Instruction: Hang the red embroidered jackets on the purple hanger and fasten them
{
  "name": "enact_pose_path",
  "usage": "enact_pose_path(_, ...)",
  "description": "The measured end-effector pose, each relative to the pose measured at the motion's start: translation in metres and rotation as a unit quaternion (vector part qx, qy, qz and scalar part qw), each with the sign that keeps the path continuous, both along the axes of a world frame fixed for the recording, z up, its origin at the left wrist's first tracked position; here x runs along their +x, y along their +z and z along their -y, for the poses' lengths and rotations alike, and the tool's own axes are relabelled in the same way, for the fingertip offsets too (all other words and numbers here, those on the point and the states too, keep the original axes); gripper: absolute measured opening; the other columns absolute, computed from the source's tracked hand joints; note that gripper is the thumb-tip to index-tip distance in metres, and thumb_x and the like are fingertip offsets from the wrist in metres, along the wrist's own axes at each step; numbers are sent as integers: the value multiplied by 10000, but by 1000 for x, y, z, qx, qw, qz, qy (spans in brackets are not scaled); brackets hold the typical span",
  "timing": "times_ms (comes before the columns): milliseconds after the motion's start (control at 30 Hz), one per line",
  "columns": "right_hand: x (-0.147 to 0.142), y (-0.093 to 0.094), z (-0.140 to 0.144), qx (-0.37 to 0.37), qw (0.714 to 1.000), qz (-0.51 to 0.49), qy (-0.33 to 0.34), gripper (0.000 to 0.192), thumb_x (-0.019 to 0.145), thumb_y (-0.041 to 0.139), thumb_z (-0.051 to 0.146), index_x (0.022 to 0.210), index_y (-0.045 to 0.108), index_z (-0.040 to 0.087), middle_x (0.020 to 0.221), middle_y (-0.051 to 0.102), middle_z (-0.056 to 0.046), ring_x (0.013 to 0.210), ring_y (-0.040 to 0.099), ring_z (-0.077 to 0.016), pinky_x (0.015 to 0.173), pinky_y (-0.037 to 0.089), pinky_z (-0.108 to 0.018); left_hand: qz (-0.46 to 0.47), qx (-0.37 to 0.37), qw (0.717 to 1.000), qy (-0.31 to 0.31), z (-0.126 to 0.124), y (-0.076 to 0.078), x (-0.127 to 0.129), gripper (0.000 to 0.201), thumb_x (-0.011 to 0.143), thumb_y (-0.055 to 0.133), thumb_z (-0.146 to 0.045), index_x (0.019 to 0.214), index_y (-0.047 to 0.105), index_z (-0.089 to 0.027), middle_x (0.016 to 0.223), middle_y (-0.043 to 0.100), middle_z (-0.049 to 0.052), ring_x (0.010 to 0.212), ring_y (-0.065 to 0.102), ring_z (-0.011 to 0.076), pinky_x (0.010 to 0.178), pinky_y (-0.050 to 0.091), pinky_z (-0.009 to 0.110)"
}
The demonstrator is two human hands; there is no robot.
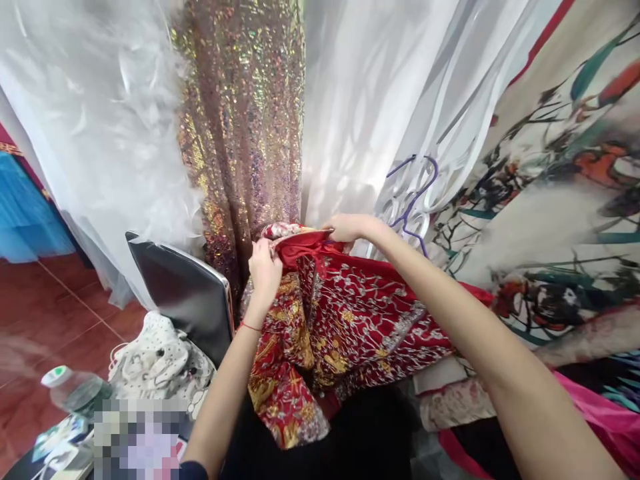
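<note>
A red garment (350,320) with gold and silver embroidery hangs in front of me among other clothes. My left hand (264,267) pinches its upper left edge near the collar. My right hand (349,228) grips the red top edge a little higher and to the right. Both arms reach forward from the bottom of the view. A thin red string circles my left wrist.
White sheer dresses (100,133) and a sequined gown (245,120) hang behind. A floral printed fabric (560,200) fills the right, with purple and white hangers (413,193) beside it. A dark chair back (185,293), a dotted bag (160,360) and a plastic bottle (75,390) sit at lower left.
</note>
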State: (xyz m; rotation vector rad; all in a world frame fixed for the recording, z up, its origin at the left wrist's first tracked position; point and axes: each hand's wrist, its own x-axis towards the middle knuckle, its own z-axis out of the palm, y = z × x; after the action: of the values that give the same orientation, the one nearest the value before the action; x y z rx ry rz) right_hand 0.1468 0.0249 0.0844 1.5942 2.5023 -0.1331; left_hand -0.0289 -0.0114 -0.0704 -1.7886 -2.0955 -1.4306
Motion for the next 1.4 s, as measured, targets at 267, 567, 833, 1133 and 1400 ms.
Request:
enact_pose_path(267,5,13,0,-4,996,30,-81,339,855,550,133,1136,739,125,934,764,-143,882,737,-252,785,559,-337,-110,8,991,72,-11,67,-3,300,898,442,-89,1140,584,-194,1232,654,158,1226,591,308,999,458,440)
enact_pose_path(567,25,0,2,121,986,-27,-111,409,870,497,177,1225,699,174,1253,692,-165,1162,652,-285,859,499,-359,-45,-183,981,-51,7,-24,-1,169,857,648,-256,979,554,-186,976,705,103,890,675,238,734,448,286)
enact_pose_path(833,31,-3,3,176,975,-61,-120,437,889,488,128,1291,644,195,1250,682,-178,1167,644,-298,856,503,-336,8,-141,989,-43,-9,2,-6,185,891,557,-358,878,566,-173,889,688,62,774,624,172,643,418,237)
enact_pose_path(1133,30,4,12,140,984,-52,-101,383,871,513,245,1155,733,112,1075,738,-210,1011,705,-299,733,496,-307,-112,-33,988,105,-10,83,-12,120,846,539,-212,904,643,-197,881,710,122,881,678,293,718,438,335)
enact_pose_path(1400,38,13,17,102,994,-18,-19,345,801,514,206,1005,772,103,987,756,-181,848,699,-255,651,441,-306,-124,-35,952,-278,-23,111,11,379,740,473,-73,1072,625,-177,1106,688,98,1056,628,205,981,480,337)
